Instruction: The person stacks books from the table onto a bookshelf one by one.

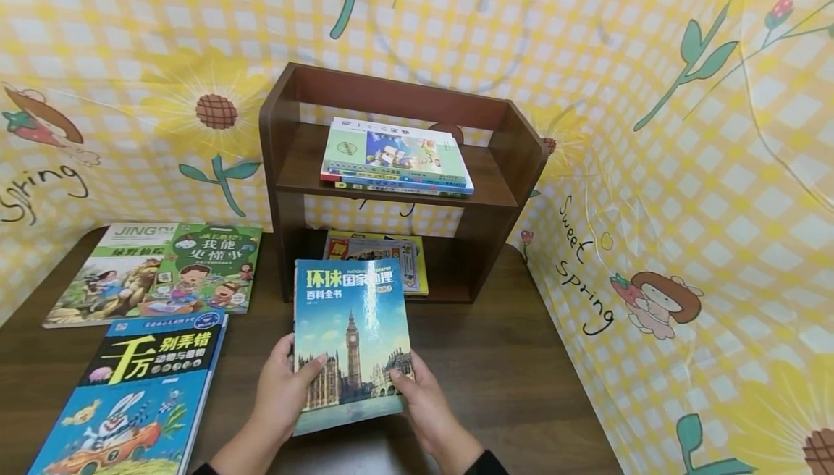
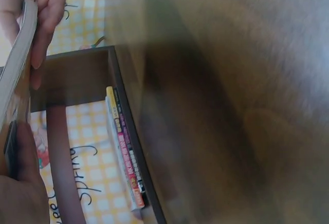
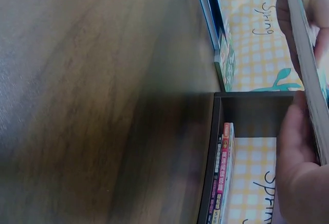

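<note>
Both hands grip a blue book (image 1: 355,316) with a clock tower on its cover, held up over the table in front of the shelf. The left hand (image 1: 284,386) pinches its left edge, thumb on the cover. On the right edge, the right hand (image 1: 422,395) holds it the same way. Each wrist view shows the book edge-on, with the pages (image 3: 308,64) between fingers and thumb. Behind it stands a brown two-tier shelf (image 1: 280,171). A stack of books (image 1: 397,156) lies on its upper board, and several books (image 1: 417,261) lie on the lower level, partly hidden.
On the table's left lie a green book (image 1: 205,265), a white-topped book (image 1: 111,279) partly under it, and a blue book with a rabbit (image 1: 124,402). A yellow checked cloth (image 1: 619,171) hangs behind and to the right. Dark wooden tabletop (image 1: 521,388) extends right of the hands.
</note>
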The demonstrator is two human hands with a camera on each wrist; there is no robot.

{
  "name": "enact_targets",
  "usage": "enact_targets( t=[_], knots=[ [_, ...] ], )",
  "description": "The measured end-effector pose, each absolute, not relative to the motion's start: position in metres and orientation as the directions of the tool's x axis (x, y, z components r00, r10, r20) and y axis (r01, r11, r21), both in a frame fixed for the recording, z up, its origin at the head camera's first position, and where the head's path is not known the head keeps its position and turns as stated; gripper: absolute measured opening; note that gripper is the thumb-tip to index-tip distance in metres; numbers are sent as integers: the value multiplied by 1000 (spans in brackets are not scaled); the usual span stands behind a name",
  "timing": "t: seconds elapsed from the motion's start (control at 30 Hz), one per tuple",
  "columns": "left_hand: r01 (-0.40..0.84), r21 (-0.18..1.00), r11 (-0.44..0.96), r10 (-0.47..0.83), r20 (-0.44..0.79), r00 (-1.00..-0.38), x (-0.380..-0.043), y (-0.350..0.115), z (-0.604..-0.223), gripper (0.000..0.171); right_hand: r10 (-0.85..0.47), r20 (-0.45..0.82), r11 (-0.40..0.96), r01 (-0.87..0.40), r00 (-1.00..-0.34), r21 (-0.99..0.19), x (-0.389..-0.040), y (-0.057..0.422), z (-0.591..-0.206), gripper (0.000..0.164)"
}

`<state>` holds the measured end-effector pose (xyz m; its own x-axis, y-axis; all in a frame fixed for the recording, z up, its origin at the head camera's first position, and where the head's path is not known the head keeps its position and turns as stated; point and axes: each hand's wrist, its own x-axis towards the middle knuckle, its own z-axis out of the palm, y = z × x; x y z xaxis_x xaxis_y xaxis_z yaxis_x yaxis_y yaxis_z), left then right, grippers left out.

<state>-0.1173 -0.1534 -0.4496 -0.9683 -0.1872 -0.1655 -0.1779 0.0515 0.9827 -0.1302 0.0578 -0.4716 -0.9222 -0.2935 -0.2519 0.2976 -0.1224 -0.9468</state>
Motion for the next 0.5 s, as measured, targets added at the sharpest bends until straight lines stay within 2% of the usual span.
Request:
enact_targets(
  t=[0.27, 0.5],
  knots=[
    [-254, 963, -89, -206, -268, -941, -116, -150, -459, 59, -354, -262, -189, 343, -898, -920, -135, 66, -469, 65],
    [-311, 913, -265, -99, -347, -933, -118, -165, -463, 71, -427, -282, -158, 378, -859, -912, -145, 83, -461, 59]
  ],
)
